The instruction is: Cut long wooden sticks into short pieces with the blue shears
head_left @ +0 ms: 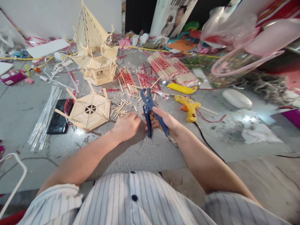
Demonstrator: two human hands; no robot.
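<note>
My right hand (165,120) is closed around the handles of a blue pipe cutter (148,104), whose jaws point away from me. My left hand (127,126) is closed in a loose fist just left of the handles; its fingertips are hidden, so what it holds, if anything, does not show. Short cut stick pieces (119,108) lie scattered just beyond it. Left of them sits a six-sided stick platform (79,109) with several posts rising from its rim. Behind it stands a pagoda model (99,72) made of sticks, with a pointed roof.
A yellow hot glue gun (192,107) with a black cord lies to the right, near a yellow utility knife (182,88). Packs of chopsticks (164,67) lie behind. Clear glue sticks (45,115) and a black phone (58,120) are at left; a white oval object (237,98) is at right.
</note>
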